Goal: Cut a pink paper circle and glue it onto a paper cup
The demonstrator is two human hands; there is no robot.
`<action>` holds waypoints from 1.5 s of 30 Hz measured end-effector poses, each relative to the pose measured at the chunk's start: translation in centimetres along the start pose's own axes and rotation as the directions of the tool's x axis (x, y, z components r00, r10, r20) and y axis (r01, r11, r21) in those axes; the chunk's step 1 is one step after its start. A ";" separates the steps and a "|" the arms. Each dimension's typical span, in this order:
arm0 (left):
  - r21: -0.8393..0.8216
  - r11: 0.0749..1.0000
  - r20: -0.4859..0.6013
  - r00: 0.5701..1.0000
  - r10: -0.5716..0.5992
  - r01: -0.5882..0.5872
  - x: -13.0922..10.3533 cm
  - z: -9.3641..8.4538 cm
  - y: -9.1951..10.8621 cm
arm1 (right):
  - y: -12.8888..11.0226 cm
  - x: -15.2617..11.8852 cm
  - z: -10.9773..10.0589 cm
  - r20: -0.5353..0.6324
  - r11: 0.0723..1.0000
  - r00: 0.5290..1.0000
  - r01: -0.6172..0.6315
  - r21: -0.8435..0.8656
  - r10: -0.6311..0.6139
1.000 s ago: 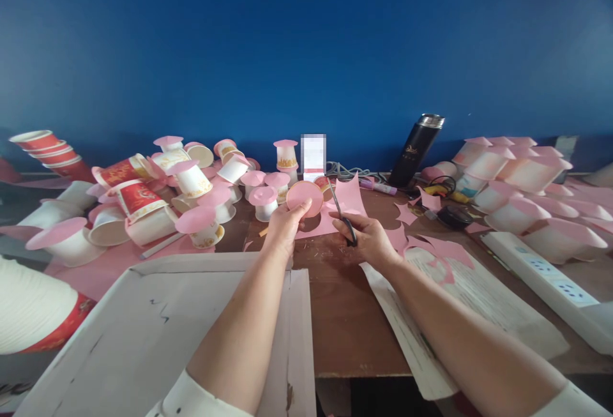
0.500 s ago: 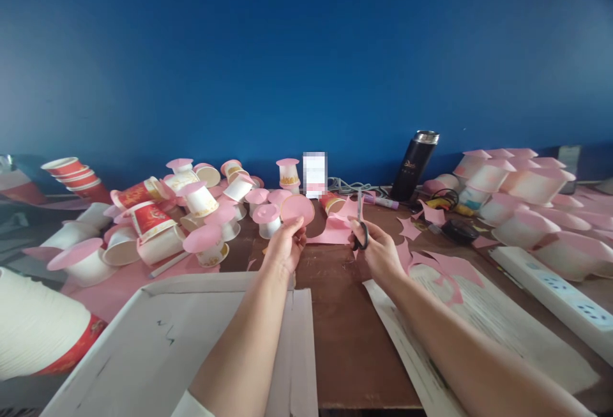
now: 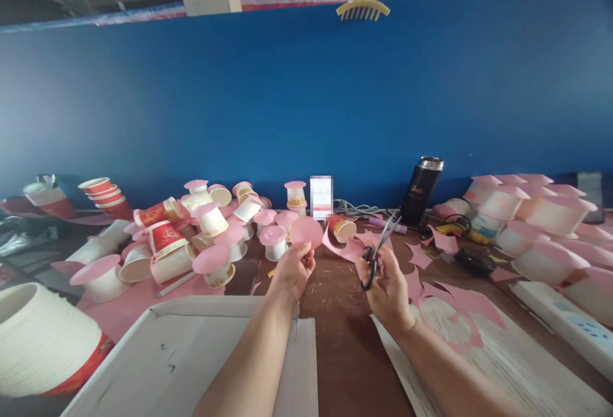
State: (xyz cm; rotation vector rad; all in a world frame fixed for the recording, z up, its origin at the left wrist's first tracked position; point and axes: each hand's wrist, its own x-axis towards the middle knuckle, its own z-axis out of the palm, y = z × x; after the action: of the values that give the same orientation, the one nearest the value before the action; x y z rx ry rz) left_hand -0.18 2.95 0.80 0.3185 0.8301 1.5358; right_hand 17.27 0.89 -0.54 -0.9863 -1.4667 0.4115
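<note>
A round pink paper disc (image 3: 307, 232) is pinched at its lower edge by my left hand (image 3: 294, 271), near the middle of the table. To the right, my right hand (image 3: 389, 280) is wrapped round the black handles of a pair of scissors (image 3: 383, 242), whose blades point up and are slightly apart. Just left of the scissors lies a cut pink paper scrap (image 3: 347, 249), in front of a tipped red cup (image 3: 341, 228). The disc is apart from both the scissors and the scrap.
Many paper cups with pink discs (image 3: 99, 274) crowd the left, and more (image 3: 550, 254) stand at the right. A black flask (image 3: 421, 190), a power strip (image 3: 565, 318), a cardboard box (image 3: 191, 353) and stacked white cups (image 3: 48, 337) surround the hands.
The camera view has tilted upward, showing a yellow claw clip above. My right hand has turned and the scissor blades have opened. The disc now stands apart from the pink scrap.
</note>
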 end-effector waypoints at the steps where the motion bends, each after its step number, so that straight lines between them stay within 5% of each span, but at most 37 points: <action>1: 0.010 1.000 0.003 1.000 0.008 -0.008 0.1 0.0 -0.1 | 0.1 -0.1 0.0 0.031 0.999 0.999 0.026 -0.038 -0.025; 9: 0.098 0.991 0.064 0.994 0.084 -0.090 -0.3 0.0 -0.4 | 1.5 -0.2 0.1 0.234 0.977 0.972 0.075 -0.200 -0.027; 15: 0.217 0.964 0.045 0.988 0.148 -0.154 0.2 -0.3 -0.7 | 1.2 -0.4 0.4 0.256 0.974 0.966 0.022 -0.224 0.037; 25: 0.125 0.988 -0.058 0.994 0.097 -0.089 0.6 -0.6 -0.6 | 1.4 -0.3 0.7 0.333 0.972 0.916 -0.234 -0.005 0.222; 32: 0.157 0.983 -0.005 0.995 0.099 -0.097 0.2 -0.3 -0.7 | 1.5 -0.3 1.6 0.456 0.832 0.819 -0.495 0.251 0.349; 45: 0.323 0.930 0.062 0.984 0.167 -0.178 -0.2 0.0 -1.4 | 1.7 -0.4 1.5 0.524 0.818 0.772 -0.532 0.221 0.361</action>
State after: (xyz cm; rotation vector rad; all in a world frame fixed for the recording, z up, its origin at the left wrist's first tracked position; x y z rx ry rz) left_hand 0.92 2.67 -0.11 0.6751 1.0549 1.5476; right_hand 16.38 2.01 -2.38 -0.9768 -1.4759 1.3095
